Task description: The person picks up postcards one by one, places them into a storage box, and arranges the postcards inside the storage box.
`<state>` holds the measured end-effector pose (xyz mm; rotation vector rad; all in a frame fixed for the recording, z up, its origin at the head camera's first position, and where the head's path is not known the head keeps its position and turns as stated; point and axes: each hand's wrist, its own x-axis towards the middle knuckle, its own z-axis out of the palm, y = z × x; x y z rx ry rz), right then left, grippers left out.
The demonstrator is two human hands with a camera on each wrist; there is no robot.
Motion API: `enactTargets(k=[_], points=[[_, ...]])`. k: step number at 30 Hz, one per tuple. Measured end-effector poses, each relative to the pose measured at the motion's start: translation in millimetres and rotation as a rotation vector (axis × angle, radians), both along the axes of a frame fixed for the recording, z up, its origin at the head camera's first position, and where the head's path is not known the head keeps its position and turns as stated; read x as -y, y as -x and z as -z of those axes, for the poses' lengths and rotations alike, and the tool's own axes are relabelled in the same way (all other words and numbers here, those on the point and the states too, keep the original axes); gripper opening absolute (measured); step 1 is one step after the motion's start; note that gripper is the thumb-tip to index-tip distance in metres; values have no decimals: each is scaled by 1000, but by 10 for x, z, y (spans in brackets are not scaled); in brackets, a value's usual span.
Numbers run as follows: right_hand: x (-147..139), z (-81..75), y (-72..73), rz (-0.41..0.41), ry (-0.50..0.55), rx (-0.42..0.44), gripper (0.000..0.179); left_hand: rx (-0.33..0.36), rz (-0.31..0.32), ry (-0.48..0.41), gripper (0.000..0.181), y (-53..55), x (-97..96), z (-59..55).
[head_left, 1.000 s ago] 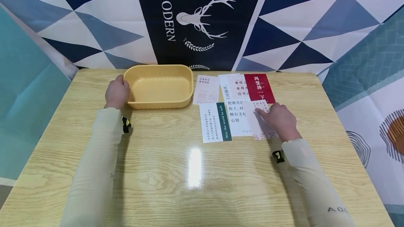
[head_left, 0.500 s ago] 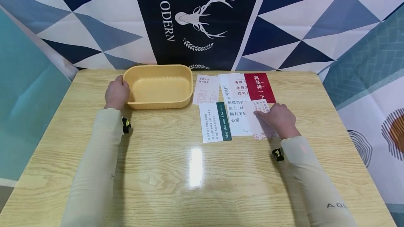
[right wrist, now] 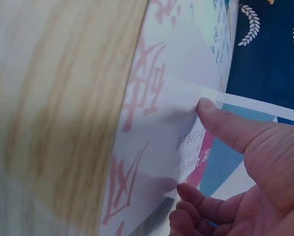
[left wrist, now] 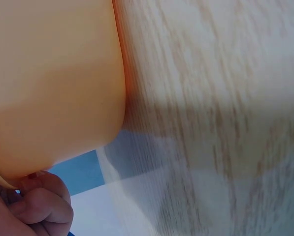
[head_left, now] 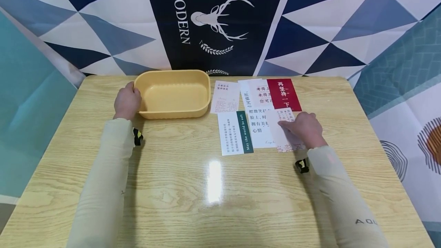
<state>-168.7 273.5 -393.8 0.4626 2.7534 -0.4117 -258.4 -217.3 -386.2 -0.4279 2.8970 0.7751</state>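
At the back left of the table, my left hand (head_left: 127, 101) grips the left end of a yellow plastic basket (head_left: 172, 116), its fingers curled at the rim in the left wrist view. My right hand (head_left: 307, 128) is over a pale card with pink characters (head_left: 283, 133). In the right wrist view, the thumb tip touches this card's face. The index fingertip meets it nearer the edge, apart from the thumb, and the other fingers are bent. This card overlaps a white card with black characters (head_left: 259, 137). Part of its right side is hidden under the hand.
Beside them lies a white card with a green band (head_left: 230, 135). Behind are a red card (head_left: 285, 95), white cards with lettering (head_left: 260, 104) and a pale pink card (head_left: 225, 97). A patterned cloth (head_left: 213, 49) rises at the table's back edge.
My right wrist has shifted slightly toward the back of the table, with the thumb staying on the same card. The left hand and the basket keep their places.
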Motion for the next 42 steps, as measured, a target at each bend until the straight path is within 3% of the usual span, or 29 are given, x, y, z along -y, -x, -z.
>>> enactTargets(k=[10,21,30,38,42], points=[[-39,26,26,70,68,29,53,-20,11,15,49,-4,-4,4],[-59,58,36,105,122,-28,53,-7,-5,14,49,1,21,23],[-56,43,42,139,214,-77,75,3,-14,1,50,9,-1,17],[-140,49,51,93,236,-157,46,-6,1,4,50,2,-14,4],[-160,53,49,80,215,-200,42,6,-7,4,50,8,-23,7]])
